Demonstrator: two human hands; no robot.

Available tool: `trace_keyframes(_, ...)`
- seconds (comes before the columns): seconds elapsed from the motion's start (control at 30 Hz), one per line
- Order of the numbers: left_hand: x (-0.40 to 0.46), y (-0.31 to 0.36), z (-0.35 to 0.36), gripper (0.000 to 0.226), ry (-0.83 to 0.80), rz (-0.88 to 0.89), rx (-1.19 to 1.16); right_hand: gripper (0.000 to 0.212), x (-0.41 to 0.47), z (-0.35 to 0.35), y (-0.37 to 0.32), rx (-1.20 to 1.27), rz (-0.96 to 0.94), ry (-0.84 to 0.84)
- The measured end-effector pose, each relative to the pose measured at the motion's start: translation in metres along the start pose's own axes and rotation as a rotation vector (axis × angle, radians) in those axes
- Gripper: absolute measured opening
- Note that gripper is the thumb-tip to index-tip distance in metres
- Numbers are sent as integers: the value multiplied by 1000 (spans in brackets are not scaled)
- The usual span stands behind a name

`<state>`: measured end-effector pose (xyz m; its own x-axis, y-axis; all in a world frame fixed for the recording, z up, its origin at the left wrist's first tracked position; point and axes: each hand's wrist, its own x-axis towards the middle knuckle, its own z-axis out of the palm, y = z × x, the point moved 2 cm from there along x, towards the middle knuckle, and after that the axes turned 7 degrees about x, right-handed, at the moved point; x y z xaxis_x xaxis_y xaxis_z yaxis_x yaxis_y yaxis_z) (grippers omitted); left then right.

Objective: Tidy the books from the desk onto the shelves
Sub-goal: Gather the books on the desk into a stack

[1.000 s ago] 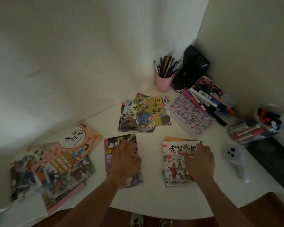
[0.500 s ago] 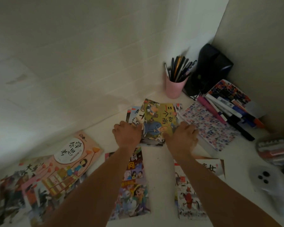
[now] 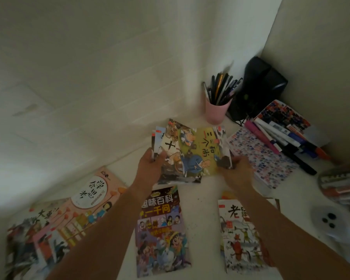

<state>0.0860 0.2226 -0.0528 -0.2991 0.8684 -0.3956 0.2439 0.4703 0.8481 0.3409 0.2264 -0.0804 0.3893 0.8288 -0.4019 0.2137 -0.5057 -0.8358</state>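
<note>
White walls meet in a corner behind the desk [image 3: 202, 190], where picture books lie scattered. At the far middle, a small stack of books [image 3: 190, 152] sits fanned, its top cover yellow, with its long axis running left to right between the two hands. The left hand [image 3: 150, 166] curls its fingers [image 3: 153, 156] round the stack's left edge. The right hand [image 3: 237, 170] is at the right edge, but blur hides whether its fingers grip. Both hands look equally near, so a two-handed lift seems likely. Nearer lie a purple book [image 3: 162, 231] and a white book [image 3: 238, 239]; no shelves are in sight.
</note>
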Motion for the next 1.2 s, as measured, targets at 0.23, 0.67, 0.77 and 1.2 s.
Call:
trace_keyframes(0.23,-55,-15,-45,19,-48,-70,-251,27,-34,-26,7,668,187,-145)
trace_keyframes(0.67,-150,-42,-53,27,-359,42,-128,34,-140,17,4,417,126,-348)
trace_keyframes(0.77,-160,-58,-56,33,-264,110,-93,22,-169,3,-5,462,-121,-331)
trace_keyframes(1.2,-185,-56,0,62,-299,46,71,20,-176,-38,26,117,-267,-198)
